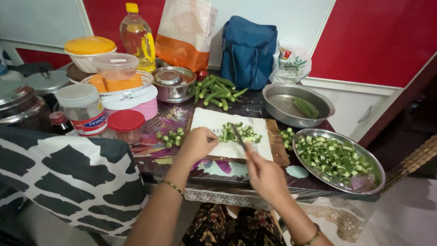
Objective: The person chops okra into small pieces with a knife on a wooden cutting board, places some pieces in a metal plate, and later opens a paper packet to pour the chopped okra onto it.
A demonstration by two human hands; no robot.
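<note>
My right hand (pixel 266 175) grips a knife (pixel 238 135) whose blade points away over the white sheet on the wooden chopping board (pixel 278 148). Chopped okra pieces (pixel 241 132) lie under the blade. My left hand (pixel 198 142) rests on the board's left edge, fingers curled beside the okra; whether it pinches a pod I cannot tell. Several cut okra ends (pixel 170 136) lie left of the board. A heap of whole okra (pixel 216 92) lies beyond the board.
A steel plate (pixel 374 175) full of chopped okra sits at the right. Behind it a steel bowl (pixel 277 107) holds an okra pod or two. Jars, lidded containers, an oil bottle (pixel 137 36), a blue bag (pixel 248 50) crowd the back and left.
</note>
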